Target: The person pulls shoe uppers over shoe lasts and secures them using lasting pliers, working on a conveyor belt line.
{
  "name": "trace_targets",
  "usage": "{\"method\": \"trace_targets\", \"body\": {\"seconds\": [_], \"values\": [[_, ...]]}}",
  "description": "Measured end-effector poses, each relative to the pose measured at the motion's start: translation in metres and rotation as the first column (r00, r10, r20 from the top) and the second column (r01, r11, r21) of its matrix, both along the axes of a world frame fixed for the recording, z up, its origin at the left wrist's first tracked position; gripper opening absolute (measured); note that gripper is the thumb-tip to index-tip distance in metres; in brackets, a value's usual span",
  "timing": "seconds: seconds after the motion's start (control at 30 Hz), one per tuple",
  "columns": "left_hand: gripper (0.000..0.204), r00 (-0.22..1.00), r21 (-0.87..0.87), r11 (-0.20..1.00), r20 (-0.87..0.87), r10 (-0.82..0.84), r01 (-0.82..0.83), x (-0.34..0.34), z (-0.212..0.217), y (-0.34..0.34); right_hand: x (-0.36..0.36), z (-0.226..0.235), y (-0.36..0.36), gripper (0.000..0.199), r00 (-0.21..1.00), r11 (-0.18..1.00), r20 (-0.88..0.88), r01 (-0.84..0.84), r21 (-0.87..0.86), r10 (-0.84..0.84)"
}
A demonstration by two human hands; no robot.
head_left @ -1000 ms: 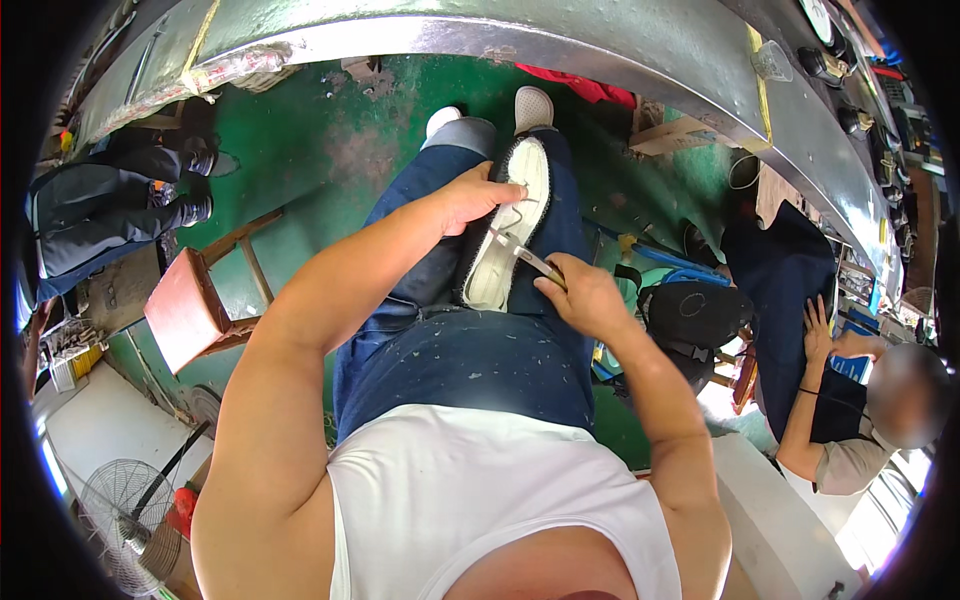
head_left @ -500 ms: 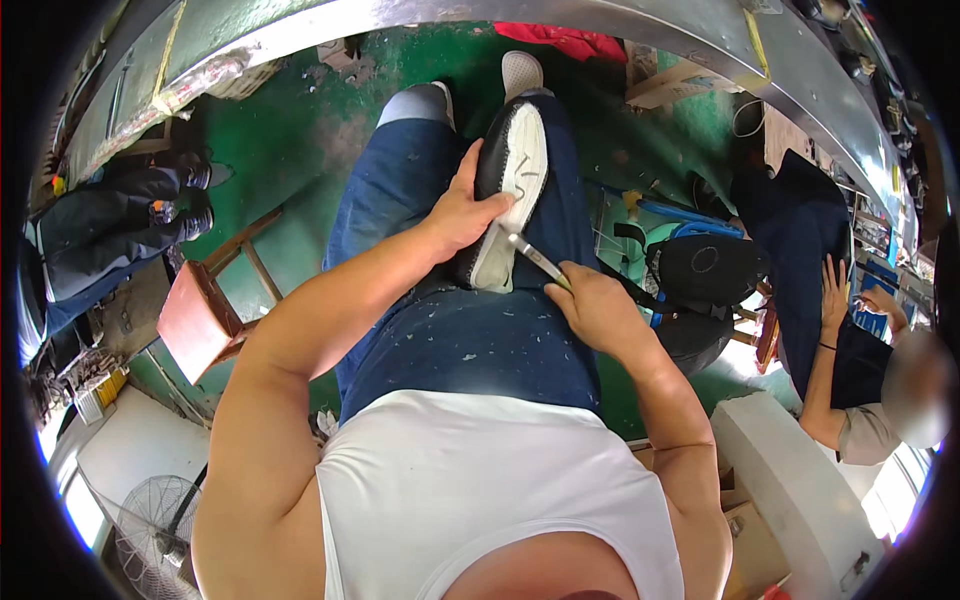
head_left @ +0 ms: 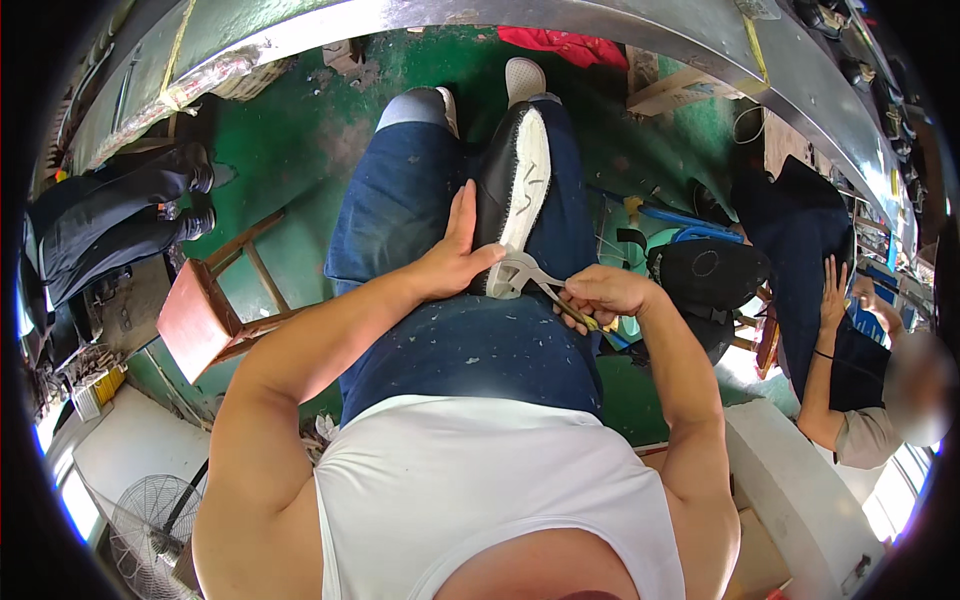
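Note:
A black shoe (head_left: 490,185) lies sole side up across my lap, its toe away from me. Its underside (head_left: 527,180) is whitish with a stitched-looking edge and dark marks. My left hand (head_left: 455,255) grips the shoe's left side near the heel, the thumb on the underside and the fingers along the black upper. Over the heel, a thin pale grey strip (head_left: 540,272) stretches from the shoe to my right hand (head_left: 608,297), which pinches its end. That hand also holds a slim tool with a yellowish handle (head_left: 588,322), seemingly a knife; its tip is hard to make out.
A metal-edged bench (head_left: 420,14) curves across the far side. A wooden stool (head_left: 200,320) stands at left, near another person's legs (head_left: 120,225). A black bag (head_left: 705,270) is at right, beside a seated co-worker (head_left: 850,400). A fan (head_left: 155,530) stands lower left.
My left hand has slid nearer the heel. My right hand has turned and now pulls a grey strip out from the heel, with the tool's end swung toward me.

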State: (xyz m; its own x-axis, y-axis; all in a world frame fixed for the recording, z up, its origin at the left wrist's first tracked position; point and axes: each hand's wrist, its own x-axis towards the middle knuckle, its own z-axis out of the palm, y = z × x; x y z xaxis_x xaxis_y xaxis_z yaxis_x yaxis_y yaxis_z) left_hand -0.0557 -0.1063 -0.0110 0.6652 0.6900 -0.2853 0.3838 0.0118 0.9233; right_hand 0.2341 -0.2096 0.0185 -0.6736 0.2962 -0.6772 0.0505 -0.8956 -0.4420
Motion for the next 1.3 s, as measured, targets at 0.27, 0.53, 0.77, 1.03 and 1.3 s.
{"method": "trace_targets", "body": {"seconds": [0.27,0.53,0.77,1.03,1.3], "values": [[0.111,0.998,-0.36,0.932,0.042,0.043,-0.024,0.0,0.012,0.007,-0.031,0.084,0.021,0.035,0.834,0.793,0.539,-0.249,0.556,-0.116],[0.123,0.997,-0.404,0.912,0.034,-0.064,0.073,-0.004,0.026,0.019,-0.064,0.055,0.034,0.029,0.584,0.471,0.751,-0.593,0.654,-0.307],[0.125,0.996,-0.432,0.898,0.066,-0.062,0.084,-0.007,0.02,0.017,-0.044,0.035,0.073,0.038,0.533,0.5,0.747,-0.557,0.663,-0.397],[0.121,0.989,-0.558,0.827,0.148,0.023,0.064,0.003,0.022,0.031,-0.025,0.03,0.115,0.043,0.649,0.593,0.678,-0.41,0.693,-0.345],[0.052,0.924,-0.368,0.849,-0.099,0.37,-0.379,0.045,-0.044,0.103,-0.02,-0.016,0.062,0.046,0.719,0.636,0.291,0.266,0.724,-0.631]]}}
